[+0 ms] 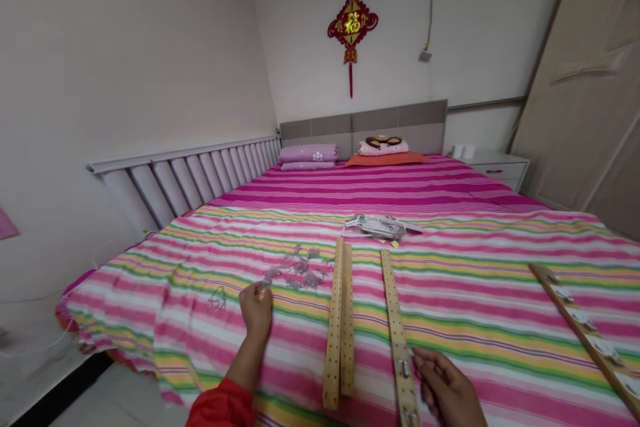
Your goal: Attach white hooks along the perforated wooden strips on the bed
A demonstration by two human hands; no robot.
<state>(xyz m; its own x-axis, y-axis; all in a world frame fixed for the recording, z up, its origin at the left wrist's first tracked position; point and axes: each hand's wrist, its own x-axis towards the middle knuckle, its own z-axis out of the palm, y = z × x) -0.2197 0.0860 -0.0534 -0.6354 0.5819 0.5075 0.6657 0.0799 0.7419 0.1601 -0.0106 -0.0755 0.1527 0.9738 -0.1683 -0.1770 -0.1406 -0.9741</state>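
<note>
My left hand [256, 310] is closed in a pinch at the near left edge of a group of small clear plastic packets [301, 267], its fingertips on one of them. Curled fingers of my right hand [447, 383] meet at the right edge of a wooden strip with rows of holes [393, 300]; whatever they pinch is too small to make out. Small metal pieces [405, 368] sit on the near end of that strip. Two more holed wooden strips [334, 327] lie side by side between my hands.
A pile of plastic-wrapped packages [380, 225] lies beyond the strips. At far right is another strip [575, 320] carrying several white and metal pieces. Thin loose wire-like pieces [217, 299] lie left of my left hand. Everything rests on a striped bedsheet [190, 320].
</note>
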